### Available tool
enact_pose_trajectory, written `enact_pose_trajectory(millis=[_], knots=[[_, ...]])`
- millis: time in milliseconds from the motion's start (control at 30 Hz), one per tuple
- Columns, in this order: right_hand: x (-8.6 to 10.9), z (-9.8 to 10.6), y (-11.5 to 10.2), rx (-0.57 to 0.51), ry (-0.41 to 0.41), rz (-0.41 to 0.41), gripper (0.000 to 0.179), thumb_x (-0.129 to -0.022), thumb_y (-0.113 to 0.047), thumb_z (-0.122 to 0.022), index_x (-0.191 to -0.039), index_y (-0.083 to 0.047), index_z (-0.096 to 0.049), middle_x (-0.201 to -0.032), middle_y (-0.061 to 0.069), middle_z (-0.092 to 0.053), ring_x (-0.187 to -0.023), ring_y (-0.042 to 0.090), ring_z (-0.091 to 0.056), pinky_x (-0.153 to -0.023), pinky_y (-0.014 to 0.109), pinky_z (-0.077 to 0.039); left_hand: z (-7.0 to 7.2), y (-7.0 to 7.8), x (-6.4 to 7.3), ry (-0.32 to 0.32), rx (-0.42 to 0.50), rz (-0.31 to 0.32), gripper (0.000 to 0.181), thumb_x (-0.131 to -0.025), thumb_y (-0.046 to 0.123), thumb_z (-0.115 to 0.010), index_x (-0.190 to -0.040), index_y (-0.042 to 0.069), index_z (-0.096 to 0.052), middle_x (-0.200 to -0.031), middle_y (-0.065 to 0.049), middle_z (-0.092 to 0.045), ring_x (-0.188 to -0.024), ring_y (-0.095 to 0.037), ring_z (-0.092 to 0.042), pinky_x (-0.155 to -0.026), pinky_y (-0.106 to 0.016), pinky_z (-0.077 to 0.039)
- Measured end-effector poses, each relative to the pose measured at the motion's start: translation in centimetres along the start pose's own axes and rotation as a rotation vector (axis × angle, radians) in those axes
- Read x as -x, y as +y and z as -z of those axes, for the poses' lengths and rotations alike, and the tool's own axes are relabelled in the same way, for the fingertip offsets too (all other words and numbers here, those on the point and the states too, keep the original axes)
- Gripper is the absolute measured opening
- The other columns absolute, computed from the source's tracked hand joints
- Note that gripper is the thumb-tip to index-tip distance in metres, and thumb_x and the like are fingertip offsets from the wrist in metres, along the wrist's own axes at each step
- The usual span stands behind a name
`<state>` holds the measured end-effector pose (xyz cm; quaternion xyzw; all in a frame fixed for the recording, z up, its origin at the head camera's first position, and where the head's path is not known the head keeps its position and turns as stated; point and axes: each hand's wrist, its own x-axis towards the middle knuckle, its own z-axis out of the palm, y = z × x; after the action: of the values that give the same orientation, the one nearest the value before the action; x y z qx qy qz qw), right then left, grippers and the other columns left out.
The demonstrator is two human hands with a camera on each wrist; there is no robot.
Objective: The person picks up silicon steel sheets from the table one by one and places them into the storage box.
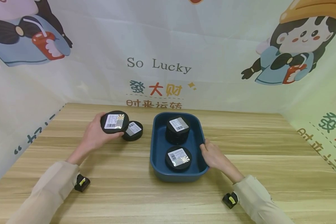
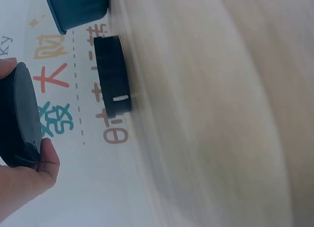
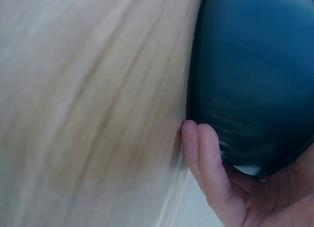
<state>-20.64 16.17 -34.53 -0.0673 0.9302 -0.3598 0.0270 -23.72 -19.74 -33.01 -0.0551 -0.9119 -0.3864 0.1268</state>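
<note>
My left hand point(image 1: 96, 133) holds a flat, round black case point(image 1: 114, 122) by its edge, fingers at the far side and thumb at the near side. A white label with a gold starburst faces up on it. In the left wrist view the held case point(image 2: 19, 116) is clear of the table. A second black case point(image 1: 133, 130) lies on the table just beyond, partly overlapped by the held one. My right hand point(image 1: 212, 155) grips the right wall of a blue bin point(image 1: 179, 178) at its rim. In the right wrist view, fingers point(image 3: 211, 158) lie along the bin's outer wall.
Inside the bin, a taller black cylinder point(image 1: 177, 132) with a label stands at the far end. A flat labelled black case point(image 1: 178, 158) is at the near end. The wooden table point(image 1: 114, 193) meets a printed cloth backdrop point(image 1: 100, 62) behind and at both sides.
</note>
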Motion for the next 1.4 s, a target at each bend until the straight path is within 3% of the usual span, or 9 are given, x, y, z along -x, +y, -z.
enact_pose_trajectory(millis=[467,967,1200,1400], knots=[[-0.1,-0.1,0.1,0.01,0.001,0.005,0.021,-0.091,-0.012,-0.029,-0.086,0.002,-0.044,-0.067,0.014,-0.049,-0.042,0.018,-0.051,-0.037,0.029,-0.043,-1.0,2.6,0.4,-0.021,0.048,-0.045,0.091,-0.062,0.029,-0.079,-0.133,0.001,-0.03,-0.126,-0.024,-0.042,-0.111,-0.037,-0.042,-0.092,-0.051,-0.033],[-0.3,-0.1,0.1,0.0,-0.009,-0.009,0.022,-0.091,-0.013,-0.029,-0.089,0.002,-0.044,-0.07,0.016,-0.051,-0.04,0.018,-0.051,-0.037,0.029,-0.043,-2.7,5.1,0.8,-0.057,0.106,-0.229,0.085,-0.059,0.02,-0.081,-0.128,-0.002,-0.036,-0.12,-0.024,-0.048,-0.105,-0.035,-0.047,-0.088,-0.048,-0.037],[-0.3,0.0,0.1,-0.012,-0.013,-0.01,0.023,-0.091,-0.013,-0.029,-0.092,0.004,-0.045,-0.071,0.016,-0.052,-0.041,0.018,-0.052,-0.037,0.029,-0.044,-3.6,6.2,1.1,-0.131,0.17,-0.321,0.086,-0.057,0.018,-0.082,-0.127,0.0,-0.037,-0.12,-0.017,-0.049,-0.103,-0.028,-0.049,-0.089,-0.043,-0.038],[-0.2,0.1,0.0,0.0,-0.014,-0.003,0.025,-0.091,-0.012,-0.029,-0.096,0.006,-0.045,-0.072,0.017,-0.052,-0.041,0.018,-0.052,-0.037,0.029,-0.043,-4.5,6.9,1.3,-0.162,0.137,-0.364,0.087,-0.056,0.023,-0.083,-0.128,0.001,-0.039,-0.121,-0.016,-0.05,-0.105,-0.027,-0.049,-0.09,-0.042,-0.038]])
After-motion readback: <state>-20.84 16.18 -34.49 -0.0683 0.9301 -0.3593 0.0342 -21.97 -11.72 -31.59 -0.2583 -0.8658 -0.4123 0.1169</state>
